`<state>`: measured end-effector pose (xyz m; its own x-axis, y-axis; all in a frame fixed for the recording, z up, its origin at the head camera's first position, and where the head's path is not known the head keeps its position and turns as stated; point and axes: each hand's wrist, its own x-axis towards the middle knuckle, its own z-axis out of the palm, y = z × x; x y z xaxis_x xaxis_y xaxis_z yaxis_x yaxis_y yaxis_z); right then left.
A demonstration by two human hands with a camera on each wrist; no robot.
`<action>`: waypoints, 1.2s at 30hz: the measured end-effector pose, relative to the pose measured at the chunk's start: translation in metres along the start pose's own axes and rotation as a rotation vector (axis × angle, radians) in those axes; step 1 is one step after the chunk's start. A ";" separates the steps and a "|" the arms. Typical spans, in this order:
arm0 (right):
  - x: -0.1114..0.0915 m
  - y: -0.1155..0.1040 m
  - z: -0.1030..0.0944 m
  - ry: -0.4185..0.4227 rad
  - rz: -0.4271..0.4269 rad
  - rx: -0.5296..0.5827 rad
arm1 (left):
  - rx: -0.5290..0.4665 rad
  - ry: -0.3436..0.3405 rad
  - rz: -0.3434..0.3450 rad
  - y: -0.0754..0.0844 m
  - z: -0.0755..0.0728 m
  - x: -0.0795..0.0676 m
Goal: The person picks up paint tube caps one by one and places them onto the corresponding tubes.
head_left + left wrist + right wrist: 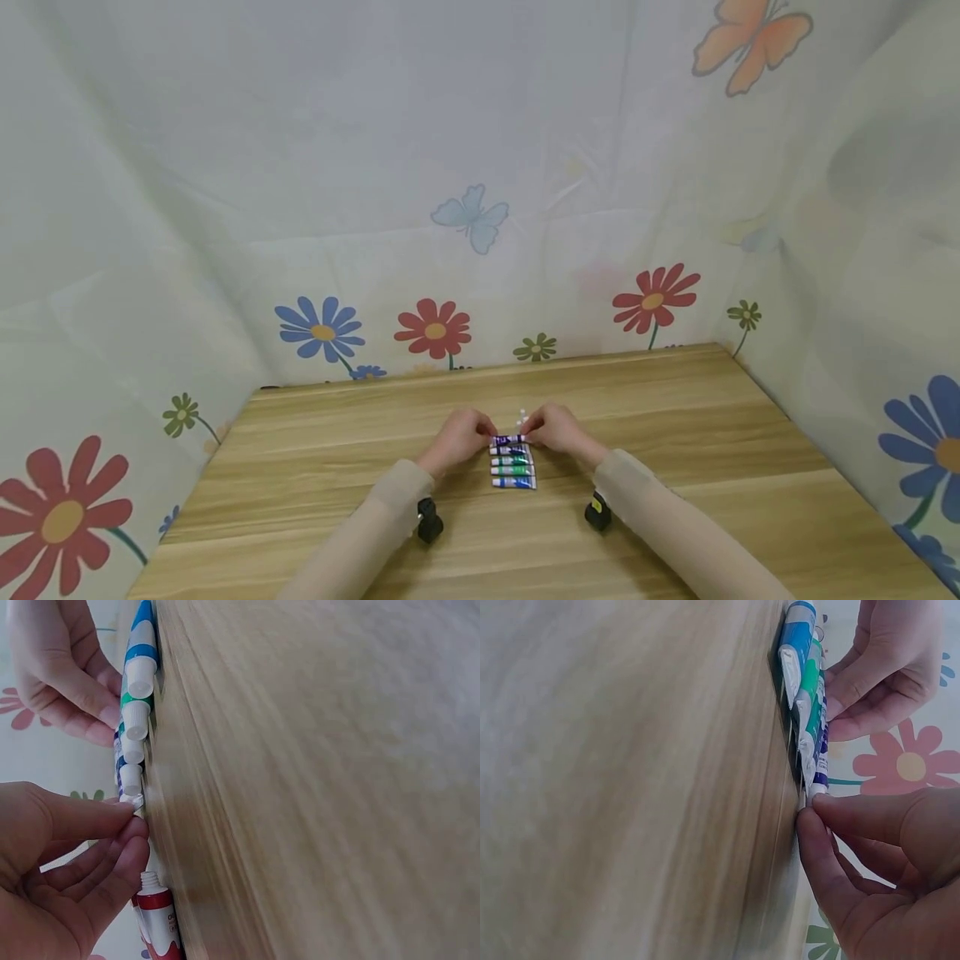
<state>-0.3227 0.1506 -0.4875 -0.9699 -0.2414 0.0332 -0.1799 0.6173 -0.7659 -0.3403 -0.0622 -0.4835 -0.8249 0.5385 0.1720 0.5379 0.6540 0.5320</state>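
Several paint tubes lie side by side in a short column on the table, caps toward the left: a blue tube (514,482) nearest, then green ones (512,471), a dark blue one and a purple paint tube (504,440) farthest away. My left hand (462,435) pinches the purple tube's white cap end (133,801) between thumb and finger. At the tube's other end, my right hand (557,428) pinches the flat tail between thumb and forefinger. The fingers hide part of this tube in both wrist views.
Beyond the row, a red-and-white tube (159,919) shows a bare threaded neck in the left wrist view. Small white items (522,415) appear behind the hands. The wooden table (315,467) meets a flowered curtain (375,275) at its back edge.
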 end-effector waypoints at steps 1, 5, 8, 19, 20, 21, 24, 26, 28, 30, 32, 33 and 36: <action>0.000 0.000 0.000 0.000 0.002 0.002 | -0.001 0.001 0.001 0.001 0.000 0.000; -0.001 0.000 -0.001 0.001 0.003 0.011 | 0.009 0.004 0.002 0.004 -0.002 -0.001; -0.001 0.000 0.000 -0.002 0.007 0.018 | 0.010 0.009 -0.006 0.005 -0.001 -0.001; -0.002 -0.003 0.000 0.001 0.004 0.003 | 0.006 0.017 -0.012 0.002 -0.001 0.000; -0.002 -0.003 0.000 0.001 0.006 0.003 | 0.006 0.016 -0.012 0.002 0.000 0.000; -0.002 -0.002 0.000 -0.001 0.011 0.004 | 0.007 0.014 -0.012 0.001 0.000 0.000; -0.002 -0.001 0.001 -0.005 0.020 0.007 | 0.007 0.011 -0.012 0.000 0.002 0.000; -0.002 0.000 0.001 -0.005 0.019 0.007 | 0.006 0.010 -0.015 0.000 0.002 0.001; -0.002 0.000 0.001 -0.007 0.020 0.011 | 0.002 0.007 -0.026 -0.001 0.003 0.000; -0.002 0.000 0.001 -0.008 0.018 0.011 | 0.002 0.005 -0.034 -0.001 0.003 0.000; -0.002 0.000 0.002 -0.006 0.017 0.011 | 0.003 0.003 -0.042 0.000 0.003 0.000; -0.002 0.001 0.002 -0.006 0.019 0.013 | 0.002 0.002 -0.045 0.000 0.003 0.000; -0.001 0.001 0.002 -0.006 0.019 0.012 | -0.008 0.004 -0.063 0.002 0.002 -0.001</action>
<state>-0.3212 0.1502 -0.4897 -0.9721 -0.2342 0.0146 -0.1592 0.6128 -0.7740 -0.3384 -0.0606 -0.4840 -0.8577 0.4945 0.1409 0.4835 0.6824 0.5483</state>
